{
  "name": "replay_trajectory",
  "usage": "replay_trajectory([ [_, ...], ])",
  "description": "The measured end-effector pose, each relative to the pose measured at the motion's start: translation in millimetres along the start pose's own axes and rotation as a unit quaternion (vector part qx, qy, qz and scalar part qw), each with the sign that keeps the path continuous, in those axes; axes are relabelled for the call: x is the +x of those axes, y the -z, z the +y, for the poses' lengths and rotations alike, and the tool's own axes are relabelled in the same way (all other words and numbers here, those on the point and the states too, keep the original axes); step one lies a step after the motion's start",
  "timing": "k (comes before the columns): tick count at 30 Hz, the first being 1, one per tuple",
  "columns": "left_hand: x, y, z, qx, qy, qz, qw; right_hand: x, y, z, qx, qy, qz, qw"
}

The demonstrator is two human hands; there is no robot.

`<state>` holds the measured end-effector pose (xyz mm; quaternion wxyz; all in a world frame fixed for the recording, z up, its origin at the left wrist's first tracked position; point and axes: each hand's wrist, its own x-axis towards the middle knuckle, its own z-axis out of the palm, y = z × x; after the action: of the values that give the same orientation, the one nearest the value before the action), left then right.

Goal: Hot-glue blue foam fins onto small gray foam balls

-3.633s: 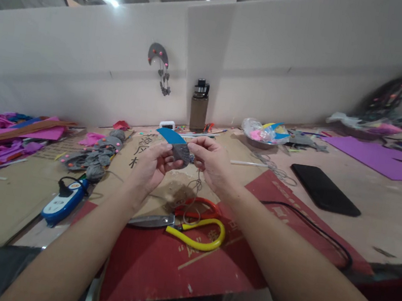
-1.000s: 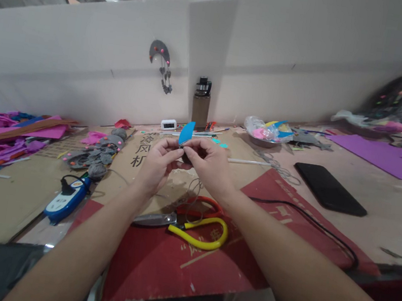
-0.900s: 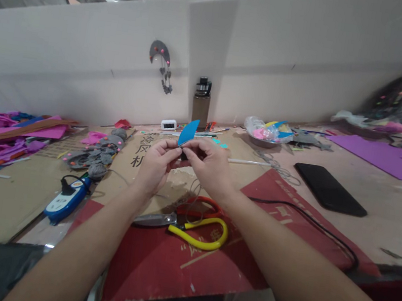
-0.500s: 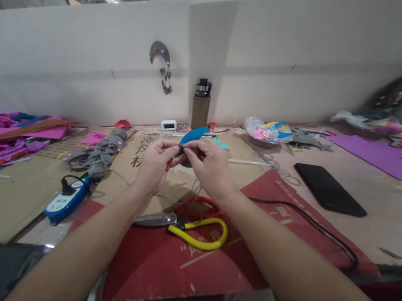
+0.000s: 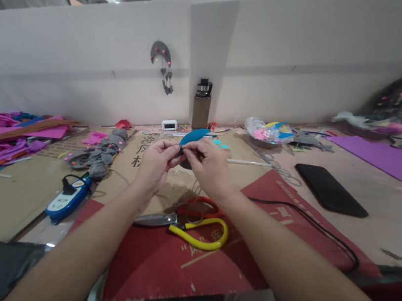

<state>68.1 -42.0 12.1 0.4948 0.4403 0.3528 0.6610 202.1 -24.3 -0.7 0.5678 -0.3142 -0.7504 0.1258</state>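
My left hand [image 5: 154, 166] and my right hand [image 5: 211, 166] meet above the cardboard, fingertips pinched close together. Between them is a blue leaf-shaped piece [image 5: 194, 136], perhaps felt or foam, rising behind the fingers. A small dark bit shows at the left fingertips, and part of a dark grey piece [image 5: 186, 164] shows below; how these join is hidden by the fingers. Thin grey thread [image 5: 195, 188] hangs below my right hand. Under both wrists lie scissors [image 5: 197, 244] with one red and one yellow handle, on red printed cardboard [image 5: 147, 267].
Left are a blue-and-white power strip [image 5: 68, 200], grey felt pieces with a yarn ball [image 5: 98, 171], and coloured scraps [image 5: 19, 135]. Behind stand a bottle [image 5: 201, 112] and small clock [image 5: 169, 125]. Right are a bowl [image 5: 264, 142], black phone [image 5: 330, 189], cable [image 5: 311, 218] and purple sheet [image 5: 383, 157].
The blue piece tilts slightly lower over the fingers. Both hands keep nearly the same place and pinch.
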Motion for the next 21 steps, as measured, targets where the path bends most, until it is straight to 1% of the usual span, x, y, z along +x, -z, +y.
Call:
replay_trajectory([
  [8, 0, -2.6, 0, 0.004, -0.003, 0.036, 0.999, 0, 0, -4, -0.011, 0.008, -0.015, 1.000],
  [12, 5, 3.4, 1, 0.017, -0.033, 0.060, 0.998, -1, 0, -7, -0.018, -0.001, -0.025, 1.000],
  [14, 11, 9.9, 4, 0.015, -0.061, 0.077, 0.995, -1, 0, -7, -0.011, 0.001, -0.052, 0.999],
  [16, 17, 18.1, 8, 0.007, -0.092, 0.092, 0.991, 0, 2, -6, -0.001, -0.002, -0.099, 0.995],
  [17, 20, 22.4, 10, 0.003, -0.104, 0.106, 0.989, 1, 3, -5, 0.005, -0.011, -0.117, 0.993],
  [18, 23, 26.6, 13, 0.002, -0.113, 0.114, 0.987, 3, 5, -3, 0.007, -0.026, -0.122, 0.992],
  [19, 26, 30.4, 15, 0.000, -0.119, 0.120, 0.986, 5, 9, -1, 0.005, -0.050, -0.108, 0.993],
  [21, 31, 36.6, 18, -0.009, -0.128, 0.127, 0.984, 11, 17, 4, -0.010, -0.112, -0.041, 0.993],
])
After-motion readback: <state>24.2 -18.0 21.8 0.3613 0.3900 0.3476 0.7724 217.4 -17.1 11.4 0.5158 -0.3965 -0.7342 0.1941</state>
